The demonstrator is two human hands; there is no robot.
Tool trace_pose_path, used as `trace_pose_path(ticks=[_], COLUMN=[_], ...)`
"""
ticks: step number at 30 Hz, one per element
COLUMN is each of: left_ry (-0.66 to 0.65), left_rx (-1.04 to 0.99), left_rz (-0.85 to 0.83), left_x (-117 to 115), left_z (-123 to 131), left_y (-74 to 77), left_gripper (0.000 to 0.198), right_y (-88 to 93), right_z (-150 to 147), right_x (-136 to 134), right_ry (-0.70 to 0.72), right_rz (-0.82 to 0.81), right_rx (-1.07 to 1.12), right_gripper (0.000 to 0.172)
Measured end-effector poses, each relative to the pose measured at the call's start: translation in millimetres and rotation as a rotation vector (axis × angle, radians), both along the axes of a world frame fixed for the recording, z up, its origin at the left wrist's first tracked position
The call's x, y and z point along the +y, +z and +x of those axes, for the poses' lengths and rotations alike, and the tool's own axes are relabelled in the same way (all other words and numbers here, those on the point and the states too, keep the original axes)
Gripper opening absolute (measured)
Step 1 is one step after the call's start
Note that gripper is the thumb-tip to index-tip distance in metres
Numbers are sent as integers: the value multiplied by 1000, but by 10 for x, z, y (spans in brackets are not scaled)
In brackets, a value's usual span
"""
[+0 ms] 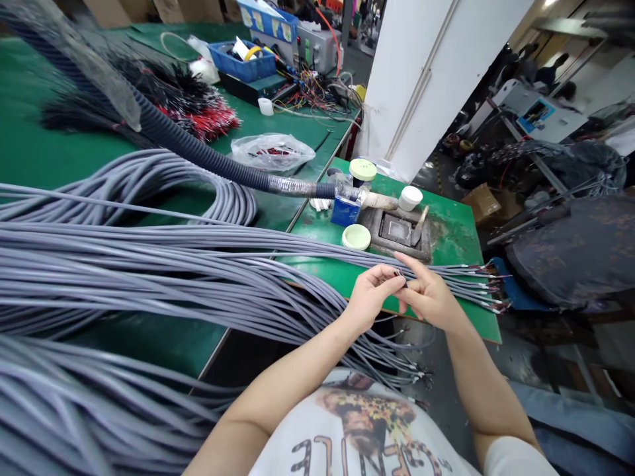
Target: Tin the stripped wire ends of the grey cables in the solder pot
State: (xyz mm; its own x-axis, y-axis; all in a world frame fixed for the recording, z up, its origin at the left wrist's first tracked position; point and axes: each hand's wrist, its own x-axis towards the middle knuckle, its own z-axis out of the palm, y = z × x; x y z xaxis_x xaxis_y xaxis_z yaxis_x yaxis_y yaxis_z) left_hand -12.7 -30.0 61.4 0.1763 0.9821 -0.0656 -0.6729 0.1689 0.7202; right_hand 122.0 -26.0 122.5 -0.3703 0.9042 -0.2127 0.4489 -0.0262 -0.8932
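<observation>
My left hand point(371, 294) and my right hand point(430, 296) meet over the front edge of the green bench. Between their fingertips are thin dark wire ends point(401, 276), mostly covered by the fingers. The left thumb and fingers pinch them; the right hand is closed there too, its index finger stretched out. Behind my hands runs a bundle of grey cables point(238, 244), whose stripped ends point(489, 291) fan out on the right. More grey cable ends point(411, 373) hang below my hands, over the bench edge.
A soldering pot point(399, 231) with a scraper stands behind my hands, near a white tub point(411, 198) and a pale green lid point(356, 237). A ribbed hose point(213, 155) crosses above the cables. A coil of grey cable point(149, 178) and black-and-red wires point(198, 109) lie left.
</observation>
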Motion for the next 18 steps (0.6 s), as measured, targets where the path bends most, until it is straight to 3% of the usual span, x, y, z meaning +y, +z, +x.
trace_pose_path(ticks=[5, 12, 18], left_ry=[-8, 50, 101], left_rx=[-33, -27, 34], left_rz=[-32, -22, 13], left_x=[-31, -34, -27], left_z=[-22, -40, -56], left_y=[-3, -40, -47], left_gripper=[21, 16, 16], right_y=[18, -34, -43], right_z=[-28, -44, -60], right_x=[-53, -65, -48], right_ry=[-6, -49, -55], right_rz=[-6, 22, 52], right_rx=[35, 135, 102], right_gripper=[65, 26, 21])
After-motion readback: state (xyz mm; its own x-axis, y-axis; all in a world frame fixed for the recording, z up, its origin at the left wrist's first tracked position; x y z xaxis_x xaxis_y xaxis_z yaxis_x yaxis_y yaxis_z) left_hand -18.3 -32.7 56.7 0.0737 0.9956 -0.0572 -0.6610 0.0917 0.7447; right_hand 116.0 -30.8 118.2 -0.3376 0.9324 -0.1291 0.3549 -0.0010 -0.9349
